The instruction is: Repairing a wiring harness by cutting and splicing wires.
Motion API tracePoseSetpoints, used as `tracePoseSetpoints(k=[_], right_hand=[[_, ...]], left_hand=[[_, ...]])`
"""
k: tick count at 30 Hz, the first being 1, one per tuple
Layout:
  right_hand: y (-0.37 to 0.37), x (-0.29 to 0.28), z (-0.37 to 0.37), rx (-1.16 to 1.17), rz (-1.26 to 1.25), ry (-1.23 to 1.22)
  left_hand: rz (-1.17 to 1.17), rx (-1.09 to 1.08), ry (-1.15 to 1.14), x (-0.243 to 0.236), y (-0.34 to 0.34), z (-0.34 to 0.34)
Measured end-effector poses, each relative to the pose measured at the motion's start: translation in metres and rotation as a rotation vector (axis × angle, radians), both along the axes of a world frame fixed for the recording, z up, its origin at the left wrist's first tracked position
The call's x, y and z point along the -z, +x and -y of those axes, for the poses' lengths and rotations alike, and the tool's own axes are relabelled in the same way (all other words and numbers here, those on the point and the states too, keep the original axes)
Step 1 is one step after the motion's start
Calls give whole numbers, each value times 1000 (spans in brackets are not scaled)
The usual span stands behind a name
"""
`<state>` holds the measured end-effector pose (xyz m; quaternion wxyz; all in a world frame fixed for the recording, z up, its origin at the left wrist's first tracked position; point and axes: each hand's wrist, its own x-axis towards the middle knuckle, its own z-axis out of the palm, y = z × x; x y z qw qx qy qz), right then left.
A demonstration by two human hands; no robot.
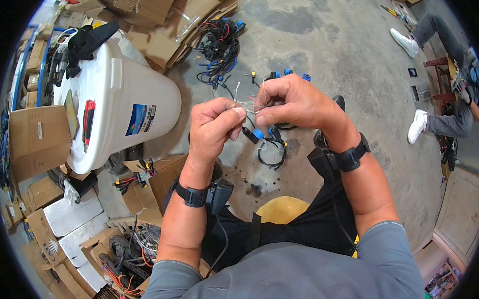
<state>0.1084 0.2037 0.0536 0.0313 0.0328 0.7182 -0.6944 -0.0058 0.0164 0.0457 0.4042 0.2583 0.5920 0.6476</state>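
My left hand (213, 128) and my right hand (295, 104) meet in front of me, pinching thin bare wire ends (249, 104) between thumbs and fingertips. The wires belong to a black cable with blue connectors (271, 145) that hangs below my hands and loops on the concrete floor. Both wrists wear black straps with small devices. I sit on a yellow stool (282, 207), legs in black trousers.
A white lidded bucket (118, 104) stands at my left with a black glove and tools on top. A pile of black cables (220, 47) lies ahead beside flattened cardboard (165, 18). Open boxes with wires sit lower left. Another person (445, 78) sits at the right.
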Motion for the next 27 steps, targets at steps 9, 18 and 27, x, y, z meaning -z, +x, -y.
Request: tracePoseSetpoints(k=[9,18,27], right_hand=[[-6,17,17,351,-511,897],[0,12,15,309,-15,335],[0,16,2,73,116,143]], left_hand=[[-11,-175,-88,3,11,-11],[-470,-126,-65,15,6,-7],[-754,-40,-25,2,-2,-4]])
